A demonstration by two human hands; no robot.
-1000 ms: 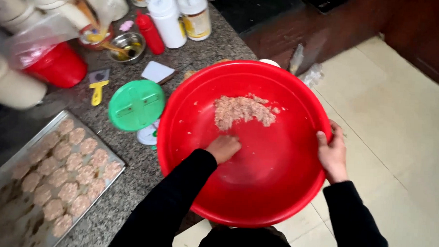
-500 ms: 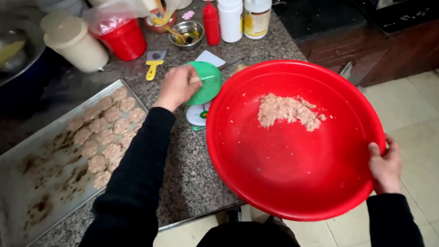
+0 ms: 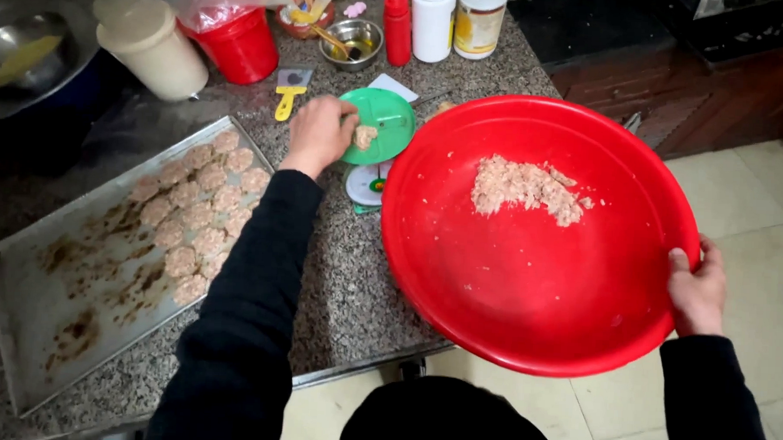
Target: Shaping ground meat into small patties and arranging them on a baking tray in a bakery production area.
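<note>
On the far left of the tabletop (image 3: 355, 271) lies a metal tray (image 3: 32, 320), with rows of small raw patties (image 3: 203, 213) filling the end nearest the left hand (image 3: 319, 132) and greasy smears over the rest. Beyond the tray stand a cream lidded jar (image 3: 150, 47) and a red tub (image 3: 240, 43) lined with a plastic bag; a yellow scraper (image 3: 288, 95) lies just left of the hand.

The left grip is curled loosely at the rim of a small green dish (image 3: 384, 123), fingertips touching a lump of mince (image 3: 363, 137) that rests on it. Whether the fingers pinch the lump or only press it, I cannot tell. The dish seems to sit on a small white scale (image 3: 364, 184) just below the hand. Behind it are a little steel bowl (image 3: 353, 38), a red squeeze bottle (image 3: 398, 25) and two white jars (image 3: 433, 20).

To the right, the big red basin (image 3: 528, 277) rests partly on the tabletop and overhangs the tiled floor (image 3: 757, 198). The right hand (image 3: 697, 291) is clamped on its outer rim, thumb over the edge. A heap of mince (image 3: 523, 185) lies on the basin's far slope.

The risk, as I judge it: the basin is tilted and held one-handed, so a slack right grip could tip it off the edge. A sticky left grip could also drag the light dish off the scale.
</note>
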